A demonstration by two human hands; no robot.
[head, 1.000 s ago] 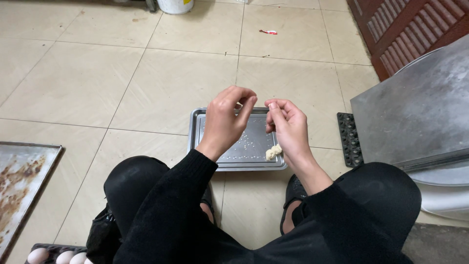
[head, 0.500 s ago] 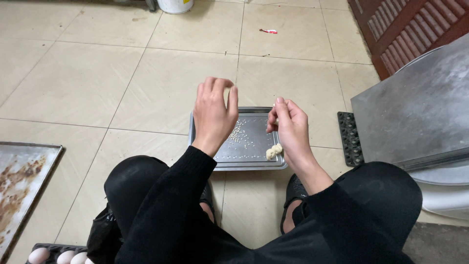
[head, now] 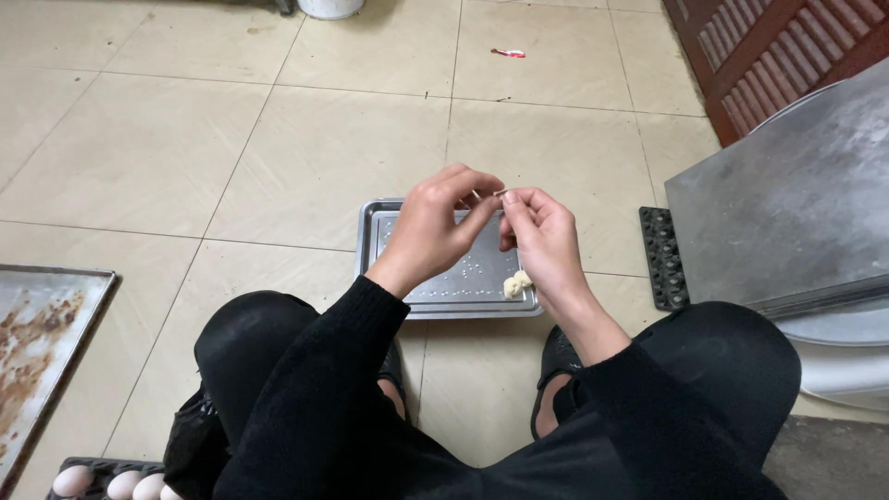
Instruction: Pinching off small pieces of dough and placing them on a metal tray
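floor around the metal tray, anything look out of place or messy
A small red and white scrap lies loose on the floor tiles beyond the small tray. The larger tray at far left is rust-stained. Both hands, left hand and right hand, pinch something tiny above the small tray.
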